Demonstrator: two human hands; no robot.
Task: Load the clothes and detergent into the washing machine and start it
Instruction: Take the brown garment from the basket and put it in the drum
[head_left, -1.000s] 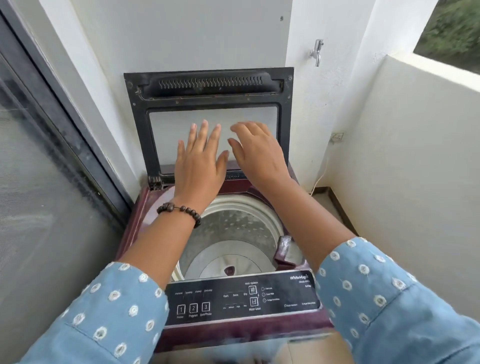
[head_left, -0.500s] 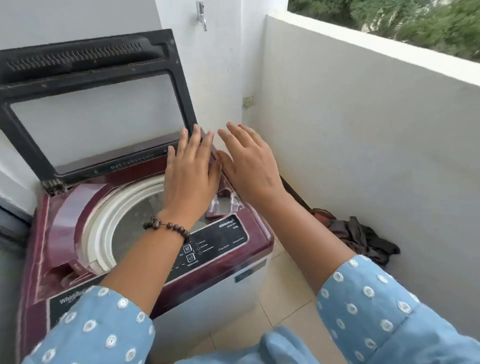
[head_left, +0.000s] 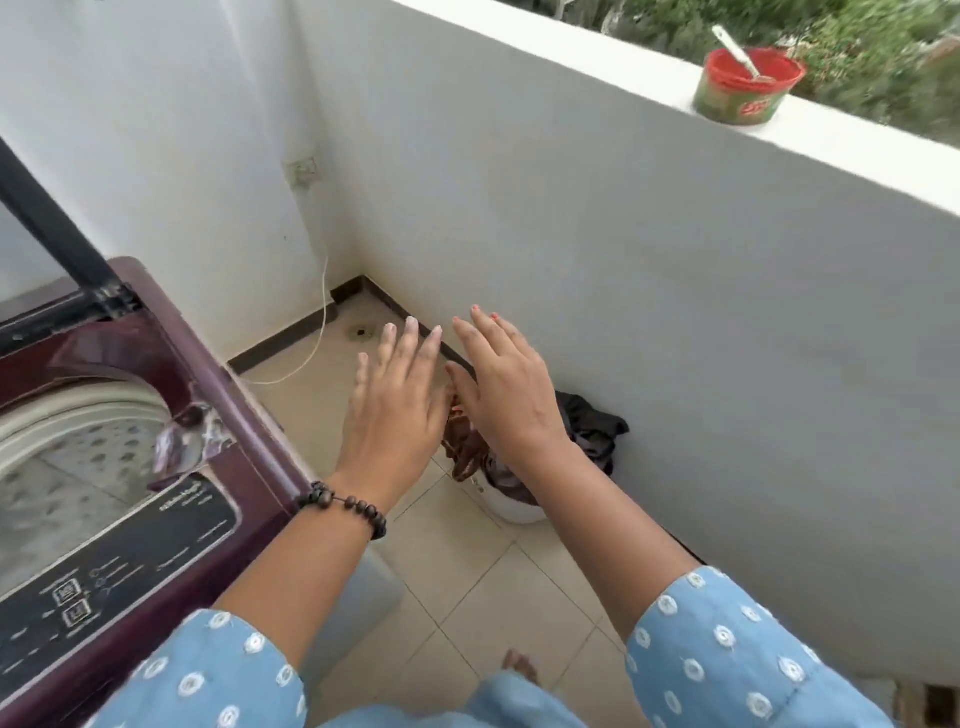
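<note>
Both hands, left hand (head_left: 395, 400) and right hand (head_left: 511, 389), have swung from the washing machine (head_left: 171, 395) toward the clothes (head_left: 592, 431) (fingers spread, holding nothing); loading comes next.

Head view, downward over floor (head_left: 467, 587)

**Everything placed from the washing machine**

The washing machine (head_left: 130, 467) stands at the left with its lid (head_left: 52, 234) raised at its back. To its right, on the floor (head_left: 457, 582) against the balcony wall (head_left: 675, 312), sits a bucket (head_left: 511, 506) holding clothes (head_left: 592, 431). Both hands, left (head_left: 397, 410) and right (head_left: 511, 387), hang above that bucket. A tub (head_left: 740, 91) rests on the wall's ledge, farther right.
</note>
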